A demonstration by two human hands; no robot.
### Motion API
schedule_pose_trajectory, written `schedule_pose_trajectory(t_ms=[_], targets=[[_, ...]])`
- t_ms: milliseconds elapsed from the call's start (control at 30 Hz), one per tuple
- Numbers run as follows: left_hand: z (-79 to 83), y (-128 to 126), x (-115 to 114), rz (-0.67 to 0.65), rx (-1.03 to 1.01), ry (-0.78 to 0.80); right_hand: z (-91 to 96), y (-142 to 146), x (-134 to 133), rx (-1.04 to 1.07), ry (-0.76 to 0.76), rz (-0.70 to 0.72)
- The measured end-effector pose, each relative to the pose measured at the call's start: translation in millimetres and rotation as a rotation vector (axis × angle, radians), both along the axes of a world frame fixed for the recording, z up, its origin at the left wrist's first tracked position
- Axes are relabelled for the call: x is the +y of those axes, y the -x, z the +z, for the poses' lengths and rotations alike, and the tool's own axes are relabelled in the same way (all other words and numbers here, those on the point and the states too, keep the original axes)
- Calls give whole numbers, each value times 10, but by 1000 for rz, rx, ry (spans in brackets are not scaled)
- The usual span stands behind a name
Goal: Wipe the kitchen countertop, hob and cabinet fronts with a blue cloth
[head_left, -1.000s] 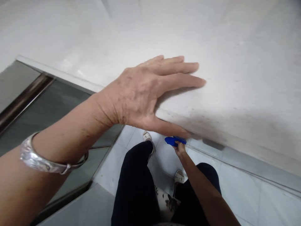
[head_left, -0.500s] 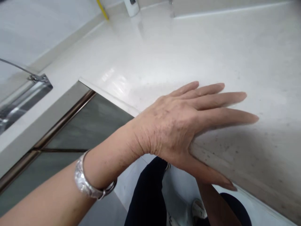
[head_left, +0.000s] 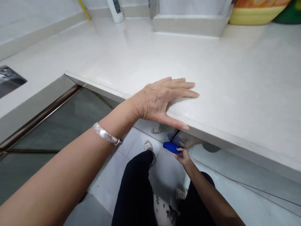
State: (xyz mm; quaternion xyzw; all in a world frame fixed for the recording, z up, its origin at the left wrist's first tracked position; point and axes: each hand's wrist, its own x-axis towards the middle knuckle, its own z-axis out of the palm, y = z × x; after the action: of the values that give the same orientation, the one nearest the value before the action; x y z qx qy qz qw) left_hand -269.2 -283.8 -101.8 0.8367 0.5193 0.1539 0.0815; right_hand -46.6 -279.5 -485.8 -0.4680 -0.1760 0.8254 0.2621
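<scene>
My left hand (head_left: 162, 99), with a silver bracelet on its wrist, lies flat on the white countertop (head_left: 211, 72) near the front edge. Its fingers are spread and hold nothing; the thumb reaches over the edge. Below the counter, my right hand (head_left: 183, 156) grips a folded blue cloth (head_left: 171, 147) at its right end. The cloth is close to the glossy cabinet front (head_left: 194, 141), which mirrors it; whether it touches the surface I cannot tell.
To the left, a glass-fronted cabinet door (head_left: 91, 125) with brown metal trim stands below the counter. A white bottle (head_left: 115, 11), a yellow stick (head_left: 84, 9) and a yellow-and-orange container (head_left: 256, 14) stand at the back. My legs and the tiled floor (head_left: 129, 139) show below.
The view has shifted, so the back of the counter and the area beneath its edge show more. My right hand and the blue cloth have come into sight. My left hand stays spread on the counter.
</scene>
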Motion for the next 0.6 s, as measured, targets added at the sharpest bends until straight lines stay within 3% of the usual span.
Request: schedule_pose_trajectory(t_ms=[100, 233, 367, 433, 500, 533, 600], targets=[[-50, -7, 6, 46, 39, -34, 284, -274, 33, -13, 103, 28], [-135, -50, -24, 115, 98, -144, 892, -613, 17, 38, 104, -66], [-351, -158, -343, 184, -9, -390, 1558, -876, -37, 111, 28, -186], [-612, -246, -672, 216, -180, -529, 1847, -977, -63, 133, -39, -211], [-1019, -378, -1077, 279, -478, -555, 2086, -1058, -85, 121, -93, -240], [-1270, -467, -1287, 385, -707, -474, 2183, -1091, -94, 104, -121, -258], [-1822, -698, -1681, 692, -1297, -113, 2324, -1140, -104, 64, -178, -285]])
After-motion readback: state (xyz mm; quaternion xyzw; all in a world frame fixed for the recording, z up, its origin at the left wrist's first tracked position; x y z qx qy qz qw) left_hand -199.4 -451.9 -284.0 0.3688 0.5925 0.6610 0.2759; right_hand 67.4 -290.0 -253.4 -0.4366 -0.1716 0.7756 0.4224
